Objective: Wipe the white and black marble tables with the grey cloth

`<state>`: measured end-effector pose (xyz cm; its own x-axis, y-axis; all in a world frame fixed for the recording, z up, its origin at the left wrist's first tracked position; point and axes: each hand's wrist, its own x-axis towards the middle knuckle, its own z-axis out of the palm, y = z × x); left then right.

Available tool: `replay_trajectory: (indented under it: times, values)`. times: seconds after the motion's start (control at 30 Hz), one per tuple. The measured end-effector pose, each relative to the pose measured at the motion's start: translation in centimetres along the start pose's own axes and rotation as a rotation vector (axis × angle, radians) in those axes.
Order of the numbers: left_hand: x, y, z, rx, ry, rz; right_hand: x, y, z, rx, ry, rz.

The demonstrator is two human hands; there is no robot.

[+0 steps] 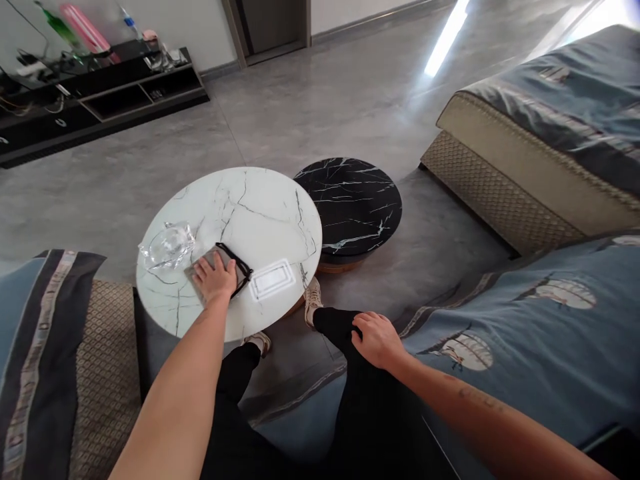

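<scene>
My left hand (217, 275) lies flat with fingers spread on a grey pouch (189, 271) with a black drawstring, covering much of it. The pouch rests on a round white marble-look table (255, 200). Close to its right side is a white rectangle with a grey double border (273, 279); whether it is a card or a printed sheet I cannot tell. Crumpled clear plastic (169, 245) sits to the pouch's left. Over on my right knee rests my right hand (377, 339), fingers loosely bent and apart, holding nothing.
A lower round black marble-look table (350, 207) adjoins the white one. Sofa seats with blue-grey covers stand at right (525, 300) and left (30, 360). Along the far wall, a black low cabinet (115, 80) carries bottles and cables. My feet are beside the tables.
</scene>
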<state>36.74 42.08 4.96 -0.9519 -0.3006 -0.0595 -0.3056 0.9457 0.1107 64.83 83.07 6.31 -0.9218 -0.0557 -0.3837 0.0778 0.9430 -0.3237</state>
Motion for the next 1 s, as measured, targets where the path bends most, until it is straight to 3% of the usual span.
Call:
replay_trajectory:
  times: [0.13,0.3,0.4,0.47,0.6,0.77,0.9,1.0]
  values:
    - [-0.7,9.7,1.7,-0.001,-0.021,0.145,-0.2,0.6,0.1,0.041,0.015,-0.001]
    - [-3.4,21.0,3.5,-0.026,-0.038,0.380,-0.3,1.4,0.4,0.072,0.027,0.003]
    - [-5.0,25.4,4.0,-0.034,-0.051,0.455,-0.3,2.3,0.7,0.083,0.038,0.019]
    - [-5.6,26.6,4.0,-0.037,-0.058,0.476,-0.3,2.9,1.0,0.082,0.041,0.030]
    - [-6.2,25.8,3.9,-0.041,-0.059,0.529,-0.3,3.9,1.3,0.070,0.051,0.038]
    - [-7.4,22.2,3.5,-0.043,-0.091,0.550,-0.6,4.1,1.4,0.046,0.060,0.068]
    - [-7.1,16.7,2.7,-0.020,-0.090,0.518,-0.8,3.8,1.3,0.020,0.063,0.093]
    - [-6.0,9.9,1.5,0.000,-0.074,0.417,-0.8,3.2,1.2,-0.010,0.048,0.097]
